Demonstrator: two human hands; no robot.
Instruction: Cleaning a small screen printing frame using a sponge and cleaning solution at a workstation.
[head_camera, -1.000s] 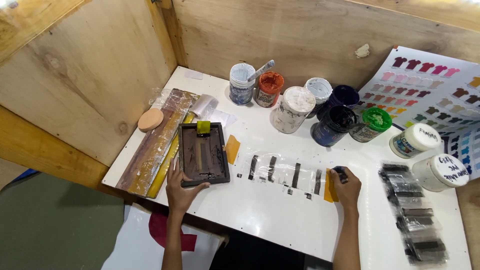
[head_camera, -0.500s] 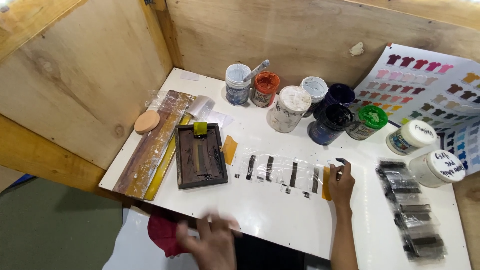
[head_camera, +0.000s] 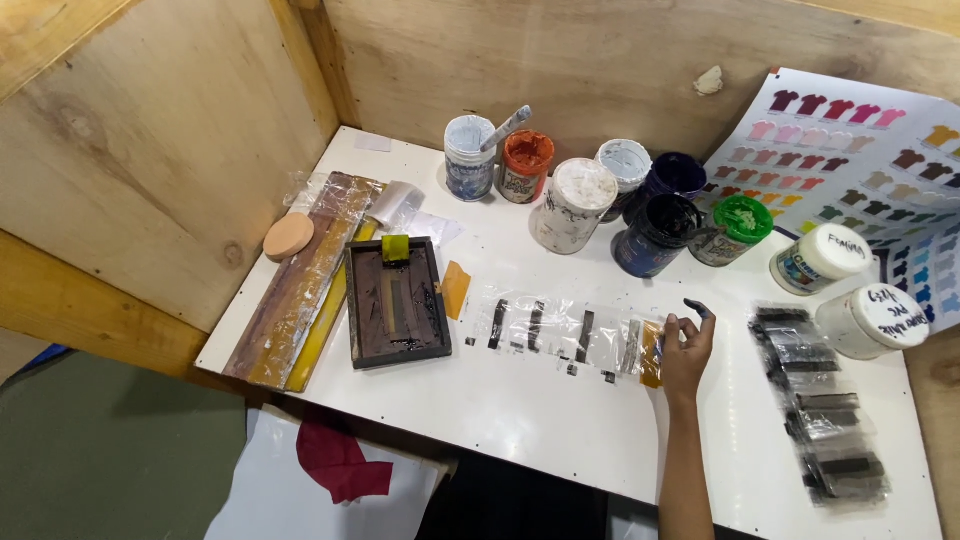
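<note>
My right hand (head_camera: 686, 347) rests on the white table (head_camera: 560, 430) at the right end of a clear film strip (head_camera: 560, 330) printed with dark bars; its ink-stained fingers touch the strip's orange tape end, holding nothing. My left hand is out of view. A small dark framed printing screen (head_camera: 397, 303) with a yellow-green tab lies left of the strip.
Several ink pots stand along the back: white (head_camera: 470, 157), orange (head_camera: 526, 165), white-lidded (head_camera: 573, 205), dark blue (head_camera: 655, 235), green-lidded (head_camera: 733, 229). Two white tubs (head_camera: 870, 320) sit right, over a colour chart (head_camera: 850, 150). Long squeegees (head_camera: 300, 280) lie left. Printed film pieces (head_camera: 815, 400) lie at right.
My left hand let go of the printing screen, drew back toward me and has left the view. My right hand stays at the strip's right end.
</note>
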